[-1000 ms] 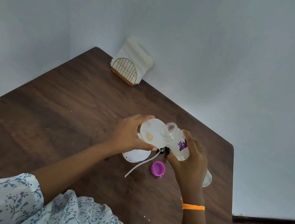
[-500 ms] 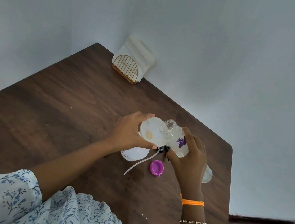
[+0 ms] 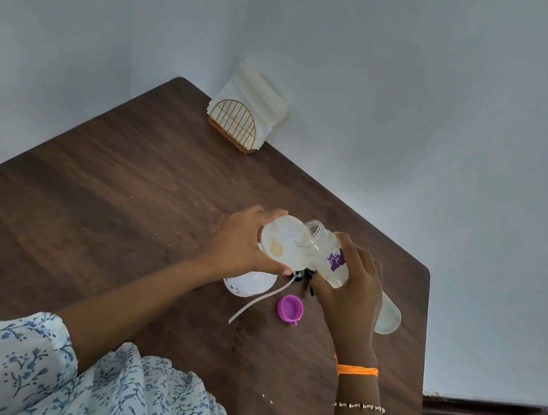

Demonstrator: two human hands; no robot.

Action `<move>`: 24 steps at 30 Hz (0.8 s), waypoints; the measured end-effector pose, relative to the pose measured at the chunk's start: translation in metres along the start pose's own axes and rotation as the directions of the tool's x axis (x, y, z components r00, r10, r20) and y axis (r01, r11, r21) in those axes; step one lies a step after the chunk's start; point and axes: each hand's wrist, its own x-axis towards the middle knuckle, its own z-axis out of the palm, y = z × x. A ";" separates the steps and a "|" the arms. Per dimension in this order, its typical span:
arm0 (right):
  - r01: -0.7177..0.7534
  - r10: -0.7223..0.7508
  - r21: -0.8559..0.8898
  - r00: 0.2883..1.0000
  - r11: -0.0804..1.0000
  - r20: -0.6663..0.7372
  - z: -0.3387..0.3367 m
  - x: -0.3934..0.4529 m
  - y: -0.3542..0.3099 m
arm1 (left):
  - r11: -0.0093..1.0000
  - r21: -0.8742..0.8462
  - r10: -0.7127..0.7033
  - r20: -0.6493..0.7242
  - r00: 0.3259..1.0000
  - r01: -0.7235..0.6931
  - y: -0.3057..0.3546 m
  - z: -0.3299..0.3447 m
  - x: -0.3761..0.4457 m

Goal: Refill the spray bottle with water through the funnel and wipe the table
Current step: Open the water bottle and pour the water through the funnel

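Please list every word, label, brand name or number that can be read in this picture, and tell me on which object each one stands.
Purple print on the clear water bottle held in the right hand: too blurred to read.
Small dark marks on the white spray bottle under the funnel: too small to read.
No other text is visible.

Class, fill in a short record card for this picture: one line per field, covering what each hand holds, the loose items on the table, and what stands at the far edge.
Left hand: grips the white funnel, which stands in the spray bottle
Right hand: grips a clear water bottle, tilted, mouth over the funnel
Water bottle cap: off
Loose on table: purple cap, white dip tube
Far edge: napkin holder with white napkins, against the wall
Right wrist: orange band, beaded bracelet
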 end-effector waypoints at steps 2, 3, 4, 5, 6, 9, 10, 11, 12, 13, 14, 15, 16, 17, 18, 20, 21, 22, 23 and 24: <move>0.002 -0.002 0.001 1.000 1.000 -0.003 0.000 0.000 -0.001 | 1.000 0.003 0.001 0.000 1.000 -0.001 0.000 0.000 0.001; 0.002 -0.002 -0.001 1.000 1.000 -0.005 0.000 0.001 -0.002 | 1.000 0.006 0.002 0.000 1.000 -0.002 0.000 0.000 0.001; 0.002 -0.002 -0.003 1.000 1.000 -0.007 0.000 0.001 -0.002 | 1.000 0.008 0.002 0.001 1.000 -0.002 0.000 0.000 0.001; 0.002 -0.002 -0.005 1.000 1.000 -0.010 0.000 0.001 -0.002 | 1.000 0.009 0.000 0.001 1.000 0.000 -0.001 0.000 0.001; 0.003 -0.003 -0.006 1.000 1.000 -0.011 0.001 0.002 -0.002 | 1.000 0.006 -0.001 0.002 1.000 0.001 -0.001 0.000 0.001; 0.015 -0.015 -0.014 1.000 1.000 -0.011 0.000 0.002 -0.003 | 1.000 -0.007 0.005 0.004 1.000 -0.005 0.000 0.000 0.000; 0.020 -0.021 -0.015 1.000 1.000 -0.009 0.000 0.002 -0.003 | 1.000 -0.006 0.007 0.004 1.000 -0.007 -0.001 0.000 0.000; 0.026 -0.027 -0.015 1.000 1.000 -0.008 -0.001 0.002 -0.003 | 1.000 -0.006 0.009 0.004 1.000 -0.009 0.000 -0.001 -0.001; 0.031 -0.032 -0.014 0.999 0.999 -0.008 -0.001 0.002 -0.003 | 1.000 -0.009 0.010 0.004 1.000 -0.010 -0.001 0.000 0.000; 0.032 -0.032 -0.012 0.999 0.999 -0.006 -0.001 0.002 -0.002 | 1.000 -0.013 0.010 0.003 1.000 -0.010 -0.001 0.000 0.000; 0.030 -0.030 -0.009 1.000 1.000 -0.003 -0.001 0.002 -0.003 | 1.000 -0.013 0.010 0.001 1.000 -0.010 -0.002 0.000 0.000; 0.027 -0.027 -0.008 1.000 1.000 -0.001 0.000 0.002 -0.003 | 1.000 -0.010 0.010 0.000 1.000 -0.010 -0.002 0.000 0.000; 0.025 -0.025 -0.006 1.000 1.000 -0.003 0.000 0.003 -0.003 | 1.000 -0.009 0.009 0.002 1.000 -0.009 -0.003 0.000 0.000; 0.024 -0.024 -0.003 1.000 1.000 -0.004 0.001 0.003 -0.003 | 1.000 -0.013 0.007 0.004 1.000 -0.007 -0.003 0.000 0.000; 0.023 -0.023 -0.001 1.000 1.000 -0.004 0.001 0.003 -0.003 | 1.000 -0.022 0.007 0.006 1.000 -0.007 -0.003 0.000 0.000; 0.027 -0.027 -0.003 1.000 1.000 -0.003 0.001 0.003 -0.003 | 1.000 -0.029 0.010 0.004 1.000 -0.010 -0.002 -0.001 -0.001; 0.027 -0.027 -0.006 1.000 1.000 -0.003 0.000 0.003 -0.004 | 1.000 -0.027 0.010 0.001 1.000 -0.010 -0.001 -0.001 -0.001; 0.026 -0.026 -0.008 1.000 1.000 -0.004 0.000 0.003 -0.004 | 1.000 -0.027 0.009 -0.002 1.000 -0.009 -0.001 -0.001 -0.001; 0.023 -0.023 -0.009 1.000 1.000 -0.005 0.000 0.003 -0.004 | 1.000 -0.029 0.009 -0.003 1.000 -0.009 -0.001 -0.001 -0.001; 0.023 -0.023 -0.011 1.000 1.000 -0.004 0.001 0.004 -0.005 | 1.000 -0.030 0.009 -0.002 1.000 -0.009 -0.001 0.000 -0.001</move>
